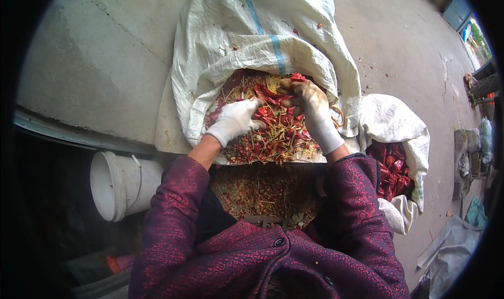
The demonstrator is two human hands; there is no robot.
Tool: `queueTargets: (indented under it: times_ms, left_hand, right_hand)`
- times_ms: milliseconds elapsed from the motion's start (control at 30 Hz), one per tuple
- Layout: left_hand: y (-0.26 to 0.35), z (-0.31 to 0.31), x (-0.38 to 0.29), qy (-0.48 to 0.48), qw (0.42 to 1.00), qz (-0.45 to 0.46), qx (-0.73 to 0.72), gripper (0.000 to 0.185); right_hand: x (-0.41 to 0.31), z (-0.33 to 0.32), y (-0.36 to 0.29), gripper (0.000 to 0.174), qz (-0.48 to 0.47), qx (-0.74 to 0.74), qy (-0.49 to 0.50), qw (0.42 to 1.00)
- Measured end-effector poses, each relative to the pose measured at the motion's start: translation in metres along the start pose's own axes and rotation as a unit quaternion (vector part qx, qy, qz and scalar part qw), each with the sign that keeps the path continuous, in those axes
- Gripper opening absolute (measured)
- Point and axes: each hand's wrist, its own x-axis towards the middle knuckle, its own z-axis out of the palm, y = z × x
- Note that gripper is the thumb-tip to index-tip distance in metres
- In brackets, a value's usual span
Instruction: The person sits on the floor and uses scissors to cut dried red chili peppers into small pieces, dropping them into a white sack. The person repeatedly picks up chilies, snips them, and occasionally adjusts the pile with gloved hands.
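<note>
A heap of dried red chili pieces, stems and yellow seeds [271, 135] lies in the rolled-down mouth of a white woven sack [252, 56]. In a white glove, my left hand [238, 117] is over the left of this heap, its thumb and fingers apart beside some red chili pods [265, 113]. My right hand [309, 98], in a glove stained brown at the fingers, bends its fingers over the heap's right side. A red chili piece [297, 77] shows at the far edge of that hand; whether it is gripped is unclear.
At right stands a smaller white sack [393, 111] with dried red chilies [390, 169] inside. A white plastic bucket [130, 184] lies on its side at left. More seeds and scraps [264, 192] lie below the heap. A grey sheet [449, 255] is on the concrete floor [401, 54].
</note>
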Motion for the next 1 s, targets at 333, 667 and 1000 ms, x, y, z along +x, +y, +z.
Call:
queueTargets:
  times_ms: [333,667,1000]
  left_hand:
    - [-0.028,-0.017,0.011,0.129,0.88,-0.136,-0.436,0.024]
    - [-0.023,-0.014,0.0,0.117,0.561,-0.074,-0.816,0.022]
    - [0.017,0.007,-0.003,0.232,0.851,0.057,-0.467,0.042]
  right_hand:
    - [-0.002,0.003,-0.001,0.068,-0.031,0.006,-0.071,0.997]
    - [-0.002,0.002,0.02,0.059,0.023,0.018,-0.12,0.992]
    - [0.001,0.015,0.026,0.072,0.037,0.058,-0.149,0.986]
